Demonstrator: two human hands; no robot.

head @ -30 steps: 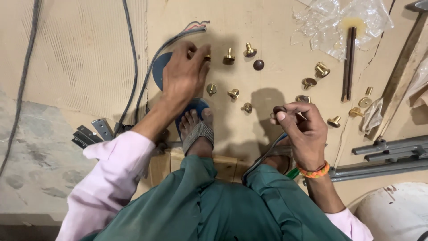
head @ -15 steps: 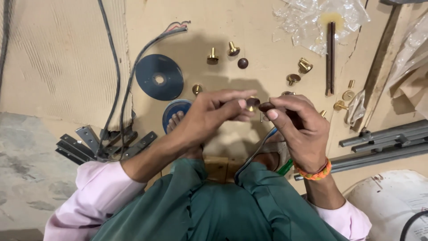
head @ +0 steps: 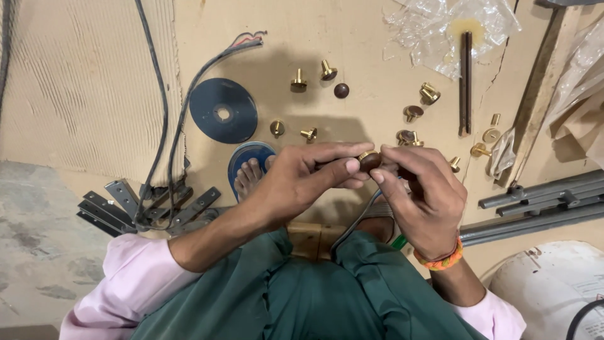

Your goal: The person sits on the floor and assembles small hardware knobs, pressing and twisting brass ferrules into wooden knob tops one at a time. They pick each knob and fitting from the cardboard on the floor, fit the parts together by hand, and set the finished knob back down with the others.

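My left hand (head: 308, 179) and my right hand (head: 423, 196) meet in front of me over a beige board (head: 365, 38). Between their fingertips is a small brass fitting with a dark brown cap (head: 369, 160). My left thumb and fingers pinch the fitting. My right fingers close around a thin dark tool or stem beside it; most of it is hidden in the hand. An orange wristband (head: 443, 259) is on my right wrist. Several more brass fittings (head: 298, 81) lie scattered on the board beyond my hands.
A dark blue disc (head: 223, 110) and a second blue disc (head: 246, 155) under my bare foot (head: 248, 178) lie to the left. Black cables (head: 165, 126), grey metal brackets (head: 119, 204), crumpled clear plastic (head: 440, 31), a dark rod (head: 465, 82), grey metal rails (head: 535, 198), and a white drum (head: 553, 286) surround me.
My left hand came back from the far fittings by the blue disc with one fitting and joined my right hand. The camera has tilted slightly.
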